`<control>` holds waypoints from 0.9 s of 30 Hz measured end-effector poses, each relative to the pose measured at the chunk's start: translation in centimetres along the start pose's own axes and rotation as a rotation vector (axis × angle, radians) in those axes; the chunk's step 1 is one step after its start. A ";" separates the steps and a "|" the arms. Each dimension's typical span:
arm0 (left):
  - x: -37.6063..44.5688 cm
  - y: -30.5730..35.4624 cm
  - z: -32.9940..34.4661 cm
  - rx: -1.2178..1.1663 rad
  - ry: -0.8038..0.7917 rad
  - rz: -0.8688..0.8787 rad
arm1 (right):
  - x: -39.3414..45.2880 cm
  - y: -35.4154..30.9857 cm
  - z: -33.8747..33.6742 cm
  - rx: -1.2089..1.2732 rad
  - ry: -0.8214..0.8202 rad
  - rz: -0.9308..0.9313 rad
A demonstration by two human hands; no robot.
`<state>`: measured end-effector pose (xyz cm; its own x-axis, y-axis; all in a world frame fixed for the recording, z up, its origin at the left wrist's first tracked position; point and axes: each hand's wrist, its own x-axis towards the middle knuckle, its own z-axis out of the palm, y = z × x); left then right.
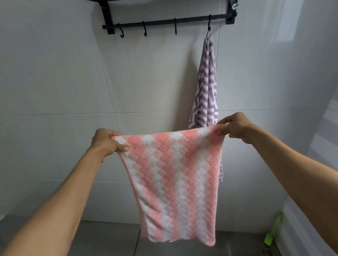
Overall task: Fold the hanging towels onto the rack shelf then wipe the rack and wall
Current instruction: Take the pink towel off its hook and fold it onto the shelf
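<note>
A pink and white checked towel [174, 178] hangs stretched between my two hands, well below the rack. My left hand [106, 143] pinches its upper left corner and my right hand [234, 128] pinches its upper right corner. The black wall rack [168, 22] is high up, with several hooks on its bar and a shelf whose top is cut off by the frame. A purple and white zigzag towel [206, 90] hangs from the rightmost hook, its lower part behind the pink towel.
White tiled wall [54, 85] behind the rack. Grey tiled floor [104, 246] below. A green brush [273, 230] leans in the right corner beside a floor drain [266, 254]. The three left hooks hold nothing.
</note>
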<state>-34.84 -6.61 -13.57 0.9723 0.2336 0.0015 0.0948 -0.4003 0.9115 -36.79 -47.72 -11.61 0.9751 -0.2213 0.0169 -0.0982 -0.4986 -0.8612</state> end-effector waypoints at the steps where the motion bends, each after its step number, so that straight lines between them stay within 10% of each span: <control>1: 0.1 -0.2 0.2 0.062 0.027 0.024 | -0.1 0.0 0.1 -0.043 0.005 -0.020; 8: 1.4 -0.5 -0.3 0.274 0.078 0.112 | -0.2 0.2 -0.3 -0.132 -0.104 0.014; 14: 1.7 2.9 -1.9 -0.241 -0.117 0.218 | -1.0 -2.9 -3.4 0.439 -0.224 -0.109; 21: 0.5 -7.2 3.1 -0.249 -0.130 -0.135 | -3.1 6.8 2.8 0.266 -0.318 0.205; 27: 1.3 -0.9 1.2 -0.482 -0.175 -0.069 | -1.8 3.2 0.7 0.549 -0.218 0.140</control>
<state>-33.39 -7.04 -14.88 0.9923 0.0773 -0.0966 0.0909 0.0738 0.9931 -38.74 -48.34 -14.74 0.9843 -0.0474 -0.1697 -0.1679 0.0408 -0.9850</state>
